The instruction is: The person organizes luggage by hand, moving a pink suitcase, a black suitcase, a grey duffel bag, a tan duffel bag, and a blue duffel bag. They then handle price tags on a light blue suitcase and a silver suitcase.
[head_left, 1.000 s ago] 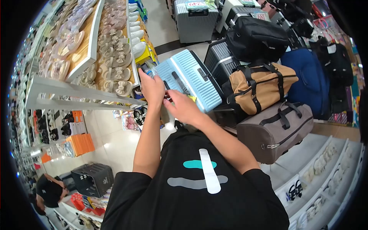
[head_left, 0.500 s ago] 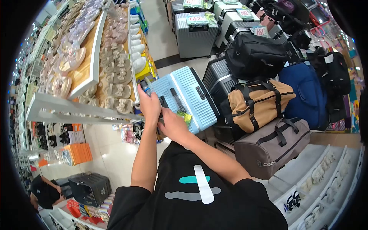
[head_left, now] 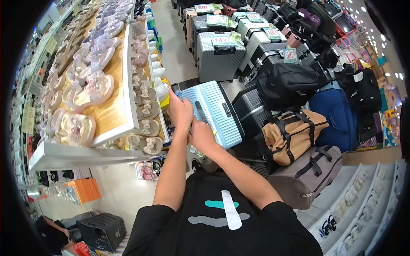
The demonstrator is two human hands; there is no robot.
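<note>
A light blue ribbed suitcase (head_left: 230, 128) is in front of me, with a dark latch on its right-hand face and a dark carry handle partly hidden by my right hand. My left hand (head_left: 181, 112) is closed at the suitcase's left end, around what looks like its pull handle, mostly covered by the fingers. Just below and to the right, my right hand (head_left: 202, 134) is also closed at that end; its exact grip is hidden. A bit of clear and blue plastic shows by my left fingertips.
A shelf (head_left: 113, 134) of bow-trimmed sandals runs close on my left. Several suitcases (head_left: 220, 57) with price cards stand ahead. At right are a tan duffel bag (head_left: 314, 123), a grey-brown duffel bag (head_left: 305, 177) and a black bag (head_left: 288, 85). A person (head_left: 51, 234) is at lower left beside a dark basket (head_left: 102, 230).
Both hands and the light blue suitcase sit slightly further right in view. The sandal shelf looms larger on the left. The yellow-green tag on the suitcase is now mostly hidden.
</note>
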